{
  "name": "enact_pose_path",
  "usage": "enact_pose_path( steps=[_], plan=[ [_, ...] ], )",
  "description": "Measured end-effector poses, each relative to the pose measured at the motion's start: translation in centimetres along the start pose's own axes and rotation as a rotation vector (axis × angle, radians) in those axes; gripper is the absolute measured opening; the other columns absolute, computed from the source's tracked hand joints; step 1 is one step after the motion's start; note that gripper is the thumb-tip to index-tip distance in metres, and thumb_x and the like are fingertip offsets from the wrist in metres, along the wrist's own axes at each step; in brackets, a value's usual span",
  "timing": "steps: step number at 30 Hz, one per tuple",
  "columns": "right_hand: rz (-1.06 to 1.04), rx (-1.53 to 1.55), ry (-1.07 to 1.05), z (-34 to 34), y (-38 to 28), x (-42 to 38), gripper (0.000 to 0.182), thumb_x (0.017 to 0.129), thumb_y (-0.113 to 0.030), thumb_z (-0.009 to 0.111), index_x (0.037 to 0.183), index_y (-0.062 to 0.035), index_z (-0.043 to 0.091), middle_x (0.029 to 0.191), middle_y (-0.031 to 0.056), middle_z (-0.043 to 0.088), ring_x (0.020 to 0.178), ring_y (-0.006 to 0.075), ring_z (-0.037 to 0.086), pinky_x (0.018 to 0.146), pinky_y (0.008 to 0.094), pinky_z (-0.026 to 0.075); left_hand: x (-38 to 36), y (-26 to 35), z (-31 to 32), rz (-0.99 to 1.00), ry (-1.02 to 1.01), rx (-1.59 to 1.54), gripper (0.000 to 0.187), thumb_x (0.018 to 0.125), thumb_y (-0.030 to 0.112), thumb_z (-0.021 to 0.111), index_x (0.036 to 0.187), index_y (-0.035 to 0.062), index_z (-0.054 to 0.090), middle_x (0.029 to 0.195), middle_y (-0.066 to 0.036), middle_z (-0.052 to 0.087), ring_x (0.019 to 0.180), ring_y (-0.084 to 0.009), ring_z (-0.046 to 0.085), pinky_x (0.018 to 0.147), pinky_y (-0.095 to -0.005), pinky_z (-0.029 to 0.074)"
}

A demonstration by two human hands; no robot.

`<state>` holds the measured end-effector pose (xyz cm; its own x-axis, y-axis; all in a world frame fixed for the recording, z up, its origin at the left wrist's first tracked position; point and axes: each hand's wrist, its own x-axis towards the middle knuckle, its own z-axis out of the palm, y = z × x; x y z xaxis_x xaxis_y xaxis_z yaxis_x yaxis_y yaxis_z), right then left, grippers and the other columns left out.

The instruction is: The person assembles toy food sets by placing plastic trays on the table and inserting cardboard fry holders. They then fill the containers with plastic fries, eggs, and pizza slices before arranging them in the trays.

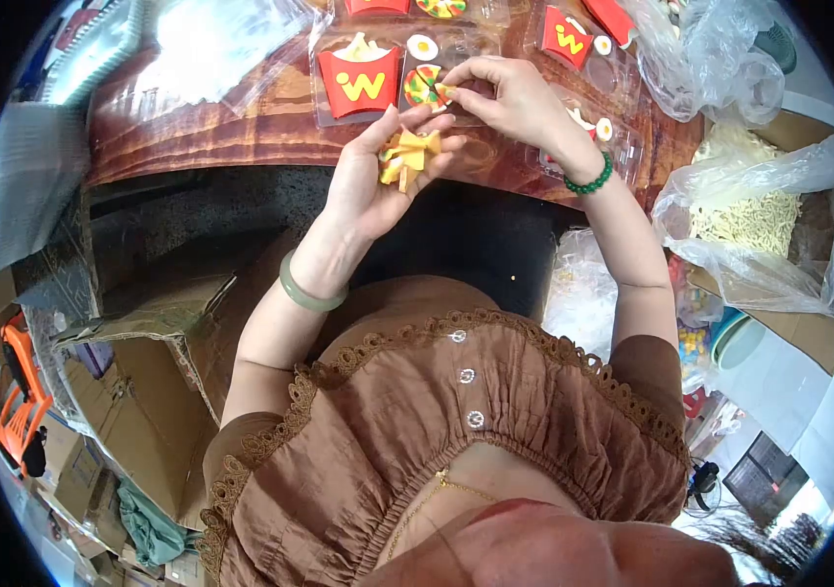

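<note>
Palm up and fingers curled, my left hand (362, 186) cradles a small pile of yellow-orange toy pieces (409, 157) at the table's near edge. My right hand (517, 98) pinches one small yellow-orange piece (449, 93) between thumb and forefinger, at the right side of a round toy pizza (420, 86). That pizza sits in a clear plastic tray (481, 51), below a toy fried egg (423, 47). To its left in the tray is a red toy fries box (358, 83) with a yellow letter and pale fries. The right forearm partly covers another filled tray (623, 147).
More filled trays with a red fries box (566, 37) lie farther back on the wooden table (192, 137). Clear plastic bags (701, 49) heap at the right. A carton of pale stick-like pieces (745, 215) stands at lower right, and a cardboard box (143, 401) at lower left.
</note>
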<state>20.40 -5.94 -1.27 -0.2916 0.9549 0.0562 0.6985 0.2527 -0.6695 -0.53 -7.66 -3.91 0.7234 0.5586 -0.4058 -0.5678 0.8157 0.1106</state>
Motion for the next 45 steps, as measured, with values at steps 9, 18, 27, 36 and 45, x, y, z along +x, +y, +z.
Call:
enact_pose_path(
  steps=[9, 18, 27, 36, 45],
  plan=[
    [-0.005, 0.243, -0.103, -1.7, -3.5, -0.6, 0.017, 0.081, -0.012, 0.066, 0.096, -0.0046, 0.066, 0.09, 0.0066, 0.06, 0.08, 0.0156, 0.06, 0.07, 0.028, 0.048, 0.0, 0.1, 0.6, 0.0, -0.104, -0.01, 0.043, 0.1, 0.03, 0.028, 0.125, -0.0023, 0.041, 0.118, -0.017, 0.053, 0.107, -0.0303, 0.056, 0.091, -0.0383, 0.049],
    [0.206, 0.524, -0.1, -0.9, -3.6, -0.5, 0.018, 0.089, -0.015, 0.06, 0.099, -0.0006, 0.064, 0.088, -0.0011, 0.063, 0.079, 0.0021, 0.056, 0.069, 0.0183, 0.046, -0.1, 0.0, 1.2, -0.004, -0.11, 0.107, 0.039, 0.099, 0.029, 0.033, 0.122, -0.0009, 0.044, 0.118, -0.016, 0.054, 0.1, -0.0272, 0.06, 0.084, -0.0337, 0.053],
    [-0.283, -0.175, -0.089, -3.1, -1.6, 1.8, 0.018, 0.084, -0.009, 0.059, 0.101, -0.0034, 0.06, 0.083, 0.0088, 0.063, 0.076, 0.022, 0.062, 0.069, 0.0311, 0.048, 0.1, 0.0, 0.2, 0.014, -0.006, 0.098, 0.037, 0.099, 0.026, 0.035, 0.123, -0.0007, 0.044, 0.116, -0.016, 0.055, 0.099, -0.0285, 0.06, 0.082, -0.0325, 0.052],
    [-0.173, -0.354, -0.021, -0.6, -0.1, 3.5, 0.013, 0.081, -0.011, 0.061, 0.091, -0.0022, 0.059, 0.079, 0.0121, 0.062, 0.071, 0.0258, 0.061, 0.064, 0.0331, 0.049, 0.4, 0.1, 0.1, 0.013, 0.008, 0.105, 0.039, 0.098, 0.026, 0.038, 0.126, 0.0002, 0.044, 0.125, -0.018, 0.05, 0.107, -0.0315, 0.056, 0.086, -0.0345, 0.051],
    [0.108, 0.297, 0.007, -1.2, -1.3, 0.5, 0.019, 0.084, -0.015, 0.064, 0.099, -0.0021, 0.063, 0.079, 0.0041, 0.063, 0.07, 0.0115, 0.061, 0.061, 0.0258, 0.049, 0.8, -0.1, 1.2, 0.023, -0.129, -0.011, 0.05, 0.099, 0.035, 0.028, 0.13, -0.0037, 0.036, 0.124, -0.019, 0.05, 0.115, -0.0341, 0.051, 0.095, -0.0408, 0.046]
  ],
)
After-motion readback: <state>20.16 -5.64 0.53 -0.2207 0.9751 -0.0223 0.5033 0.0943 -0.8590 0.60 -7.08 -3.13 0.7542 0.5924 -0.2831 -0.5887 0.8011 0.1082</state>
